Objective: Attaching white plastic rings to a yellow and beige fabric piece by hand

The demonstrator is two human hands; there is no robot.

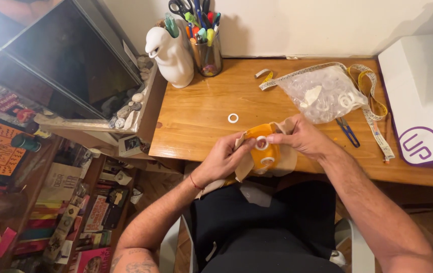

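- While the wooden desk [201, 116] fills the upper view, an orange and beige fabric piece [269, 151] is held over its front edge, just above the lap.
- The fabric is gripped by the left hand [224, 159], fingers curled closed around its left side.
- A small white ring [262, 143] is pressed onto the orange cloth by the fingertips of the right hand [302, 136], which is pinched shut on ring and fabric together.
- A second ring [267, 161] is seen lower on the same cloth, possibly sewn down; that cannot be told from here.
- One loose white ring [233, 118] is left on the desk, well apart from the hands.
- A clear bag of rings [322, 93] is lying beside a tape measure [373, 108], with blue snips [348, 131] just below.
- A white jug [171, 53] and a pen cup [206, 48] are standing at the back wall.
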